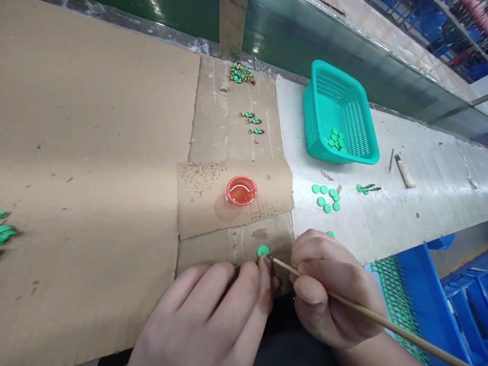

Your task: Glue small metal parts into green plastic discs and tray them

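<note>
My left hand (221, 310) is closed, its fingertips at the lower edge of a round green disc (263, 251) with small dark marks, like a button. Whether anything else is pinched under those fingers is hidden. In my right hand (335, 290) is a thin wooden stick (385, 321), gripped like a pen. Its narrow dark tip points left, close to the disc and my left fingertips. Just beyond both hands stands a small red dish (241, 191) of clear liquid on a cardboard piece (202, 216).
A teal basket (308, 127) holds several green discs. More discs (321, 202) lie before it, beside disc-and-figure pieces (368, 188) and a pale-handled tool (405, 173). Small green figures (241, 72) are heaped at the back, with 3 in a column (254, 121). Blue bins (430, 300) stand lower right.
</note>
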{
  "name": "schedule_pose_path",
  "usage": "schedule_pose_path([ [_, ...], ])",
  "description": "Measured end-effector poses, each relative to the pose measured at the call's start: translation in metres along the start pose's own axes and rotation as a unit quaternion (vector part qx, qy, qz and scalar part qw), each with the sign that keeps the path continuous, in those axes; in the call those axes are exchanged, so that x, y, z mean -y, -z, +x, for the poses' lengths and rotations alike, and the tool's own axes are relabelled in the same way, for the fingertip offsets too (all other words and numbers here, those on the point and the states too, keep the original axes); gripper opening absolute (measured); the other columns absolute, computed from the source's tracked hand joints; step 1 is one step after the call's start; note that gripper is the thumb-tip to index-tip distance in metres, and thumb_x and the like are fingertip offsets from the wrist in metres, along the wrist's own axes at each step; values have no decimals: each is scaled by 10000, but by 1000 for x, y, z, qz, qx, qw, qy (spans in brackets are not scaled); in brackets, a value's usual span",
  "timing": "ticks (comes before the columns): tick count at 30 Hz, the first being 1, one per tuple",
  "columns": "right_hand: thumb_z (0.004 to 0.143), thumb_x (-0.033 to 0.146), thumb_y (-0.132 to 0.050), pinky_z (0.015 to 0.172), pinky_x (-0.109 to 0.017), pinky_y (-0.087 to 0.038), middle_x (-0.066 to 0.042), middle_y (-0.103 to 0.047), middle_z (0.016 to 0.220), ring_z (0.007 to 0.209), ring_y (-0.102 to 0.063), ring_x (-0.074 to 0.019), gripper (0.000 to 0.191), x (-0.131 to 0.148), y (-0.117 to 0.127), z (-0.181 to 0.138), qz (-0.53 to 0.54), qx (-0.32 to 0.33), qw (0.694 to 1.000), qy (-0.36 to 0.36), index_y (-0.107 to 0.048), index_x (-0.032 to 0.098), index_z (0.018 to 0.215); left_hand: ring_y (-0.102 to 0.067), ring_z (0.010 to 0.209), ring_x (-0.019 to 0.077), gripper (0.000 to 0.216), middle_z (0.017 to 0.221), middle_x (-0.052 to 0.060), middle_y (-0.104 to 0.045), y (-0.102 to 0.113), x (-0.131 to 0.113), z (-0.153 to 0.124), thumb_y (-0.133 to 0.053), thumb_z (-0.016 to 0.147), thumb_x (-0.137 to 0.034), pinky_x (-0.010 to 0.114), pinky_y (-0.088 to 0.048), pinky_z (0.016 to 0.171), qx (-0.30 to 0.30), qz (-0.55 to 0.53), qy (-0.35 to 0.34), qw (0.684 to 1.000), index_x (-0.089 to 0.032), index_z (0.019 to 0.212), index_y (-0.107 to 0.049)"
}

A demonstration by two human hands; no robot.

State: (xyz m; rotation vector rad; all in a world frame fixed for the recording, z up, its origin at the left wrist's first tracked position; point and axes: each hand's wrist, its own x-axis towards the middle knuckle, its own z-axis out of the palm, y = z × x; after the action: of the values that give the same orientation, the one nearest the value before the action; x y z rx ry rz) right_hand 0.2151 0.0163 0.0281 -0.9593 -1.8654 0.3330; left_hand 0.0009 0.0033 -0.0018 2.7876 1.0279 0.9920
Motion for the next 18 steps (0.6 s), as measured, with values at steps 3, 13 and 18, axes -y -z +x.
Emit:
schedule_pose_path([
  [3, 1202, 178, -624, 524, -289, -532, 26, -597, 764, 586, -575, -129, 169, 0, 1, 1, -5, 10, 1000, -6, -643, 197, 1035, -662, 940, 283, 105, 1122, 83, -852, -1, 0, -6, -741, 1062, -104, 479, -474, 771, -13, -5, -14, 1000, -142, 1100, -831],
  [13, 1235, 224, -571, 576, -291, -558, 9, -665, 749, 597, -601, -140, 233, 4, 0, 4, -40, 60, 996, -51, -615, 236, 1006, -618, 860, 258, 153, 1017, 59, -842, 1, -2, 2, -708, 1079, -91, 466, -431, 720, -15, 3, 0, 1000, -160, 992, -813],
  [18, 1201, 161, -602, 526, -296, -543, 21, -651, 746, 582, -603, -147, 129, 4, 0, 2, -12, -1, 1000, -22, -656, 211, 1094, -670, 896, 268, 84, 1100, 67, -877, 1, -5, 0, -789, 1057, -131, 486, -451, 731, -13, 0, 5, 1000, -117, 1119, -845],
])
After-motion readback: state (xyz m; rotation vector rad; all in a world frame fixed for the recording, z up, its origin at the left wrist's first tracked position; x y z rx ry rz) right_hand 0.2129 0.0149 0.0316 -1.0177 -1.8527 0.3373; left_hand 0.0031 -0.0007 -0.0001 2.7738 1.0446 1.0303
